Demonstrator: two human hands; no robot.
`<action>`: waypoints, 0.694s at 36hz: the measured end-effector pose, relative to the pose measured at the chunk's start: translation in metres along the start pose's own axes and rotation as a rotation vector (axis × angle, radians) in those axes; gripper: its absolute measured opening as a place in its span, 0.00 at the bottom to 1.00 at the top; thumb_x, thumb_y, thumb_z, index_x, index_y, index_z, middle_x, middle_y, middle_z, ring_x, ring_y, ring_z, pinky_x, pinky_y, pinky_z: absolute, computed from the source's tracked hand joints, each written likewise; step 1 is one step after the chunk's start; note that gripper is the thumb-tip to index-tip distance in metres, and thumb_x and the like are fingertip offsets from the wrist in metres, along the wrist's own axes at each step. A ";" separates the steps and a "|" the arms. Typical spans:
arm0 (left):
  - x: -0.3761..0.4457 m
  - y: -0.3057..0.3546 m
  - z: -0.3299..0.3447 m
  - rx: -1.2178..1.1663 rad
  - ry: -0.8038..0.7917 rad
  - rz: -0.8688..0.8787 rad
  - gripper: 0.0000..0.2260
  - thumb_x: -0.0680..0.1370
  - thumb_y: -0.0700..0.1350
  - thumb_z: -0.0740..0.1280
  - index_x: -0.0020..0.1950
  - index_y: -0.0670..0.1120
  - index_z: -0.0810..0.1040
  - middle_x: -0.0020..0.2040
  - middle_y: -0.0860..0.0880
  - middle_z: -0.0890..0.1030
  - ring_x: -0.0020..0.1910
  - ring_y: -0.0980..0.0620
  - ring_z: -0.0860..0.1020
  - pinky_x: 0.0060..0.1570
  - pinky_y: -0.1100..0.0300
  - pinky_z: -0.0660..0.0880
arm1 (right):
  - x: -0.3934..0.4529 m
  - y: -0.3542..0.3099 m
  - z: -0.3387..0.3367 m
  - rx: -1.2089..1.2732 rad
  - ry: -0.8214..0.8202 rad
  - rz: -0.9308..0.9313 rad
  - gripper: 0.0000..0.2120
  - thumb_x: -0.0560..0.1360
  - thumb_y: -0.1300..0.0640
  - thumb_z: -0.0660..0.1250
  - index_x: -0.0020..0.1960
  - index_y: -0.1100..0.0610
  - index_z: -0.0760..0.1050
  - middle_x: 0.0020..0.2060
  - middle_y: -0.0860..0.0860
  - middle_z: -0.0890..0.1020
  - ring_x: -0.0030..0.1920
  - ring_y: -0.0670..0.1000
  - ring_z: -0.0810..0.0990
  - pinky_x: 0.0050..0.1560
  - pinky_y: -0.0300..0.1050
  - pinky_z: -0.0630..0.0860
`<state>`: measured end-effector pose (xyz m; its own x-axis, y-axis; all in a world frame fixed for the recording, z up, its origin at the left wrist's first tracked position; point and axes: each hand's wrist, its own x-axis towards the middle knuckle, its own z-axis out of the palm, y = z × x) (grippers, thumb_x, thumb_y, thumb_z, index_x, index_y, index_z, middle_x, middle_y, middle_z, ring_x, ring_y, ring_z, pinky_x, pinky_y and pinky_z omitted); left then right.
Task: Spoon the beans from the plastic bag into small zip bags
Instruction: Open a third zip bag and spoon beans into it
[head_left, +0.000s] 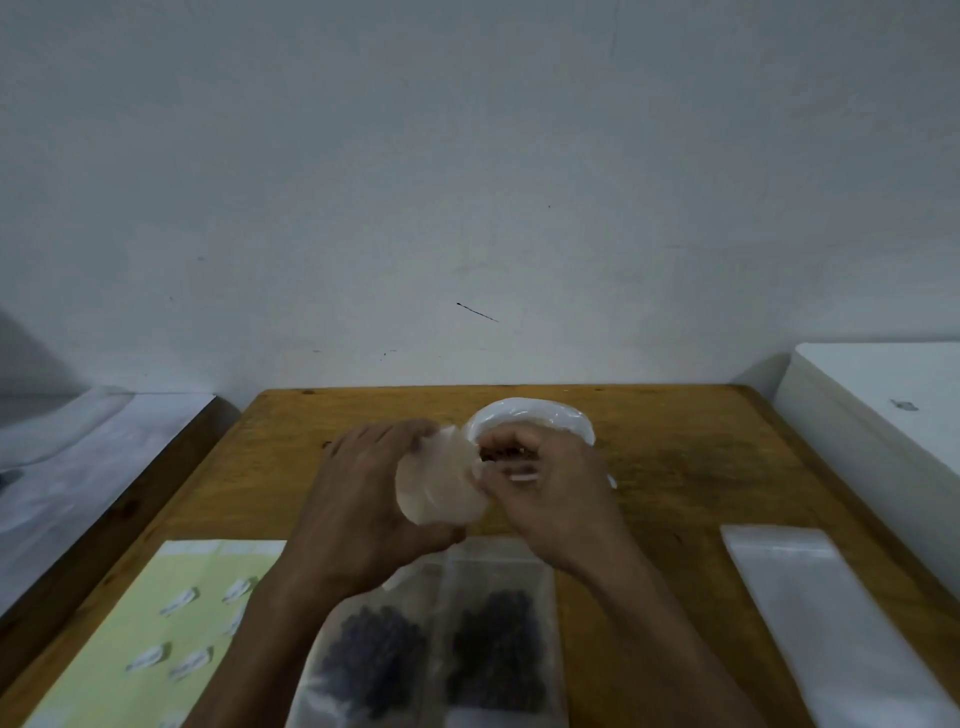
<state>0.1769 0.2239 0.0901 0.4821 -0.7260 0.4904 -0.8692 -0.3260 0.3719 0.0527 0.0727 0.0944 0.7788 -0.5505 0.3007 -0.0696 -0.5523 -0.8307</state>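
Dim, flat, bluish-grey light; soft shadows fall beside the wooden table (675, 457). Everything on it looks slightly blurred, and wide-angle distortion bends its edges outward toward the corners.

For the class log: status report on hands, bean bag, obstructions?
Left hand holds small zip bag. Right hand at plastic bag. Nothing obstructing.

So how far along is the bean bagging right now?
Two filled zip bags of dark beans lie nearest the camera. In hand: the left hand holds a small zip bag open beside the plastic bag, the right hand at its mouth. The empty zip bags are still to fill.
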 end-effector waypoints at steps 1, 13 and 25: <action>0.001 -0.001 -0.001 0.000 -0.010 -0.032 0.41 0.58 0.71 0.68 0.66 0.51 0.75 0.56 0.62 0.71 0.54 0.58 0.69 0.52 0.54 0.70 | 0.000 0.006 -0.004 -0.040 0.093 0.013 0.08 0.75 0.54 0.73 0.54 0.48 0.82 0.47 0.36 0.81 0.47 0.35 0.80 0.44 0.28 0.76; 0.043 -0.005 0.021 0.128 -0.306 -0.224 0.45 0.58 0.62 0.81 0.71 0.54 0.68 0.64 0.54 0.75 0.58 0.52 0.71 0.58 0.50 0.74 | 0.002 0.072 -0.037 0.103 0.208 0.699 0.28 0.75 0.47 0.72 0.71 0.55 0.70 0.58 0.53 0.81 0.55 0.53 0.81 0.50 0.48 0.79; 0.070 0.005 0.054 0.109 -0.614 -0.285 0.48 0.60 0.60 0.81 0.75 0.54 0.64 0.70 0.53 0.71 0.66 0.49 0.70 0.66 0.47 0.70 | 0.006 0.080 -0.008 -0.028 0.404 0.287 0.14 0.82 0.51 0.62 0.40 0.53 0.79 0.31 0.50 0.80 0.30 0.45 0.75 0.30 0.39 0.70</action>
<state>0.2007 0.1389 0.0836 0.5716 -0.8042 -0.1630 -0.7393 -0.5909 0.3227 0.0467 0.0207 0.0332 0.4225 -0.8782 0.2241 -0.2665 -0.3567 -0.8954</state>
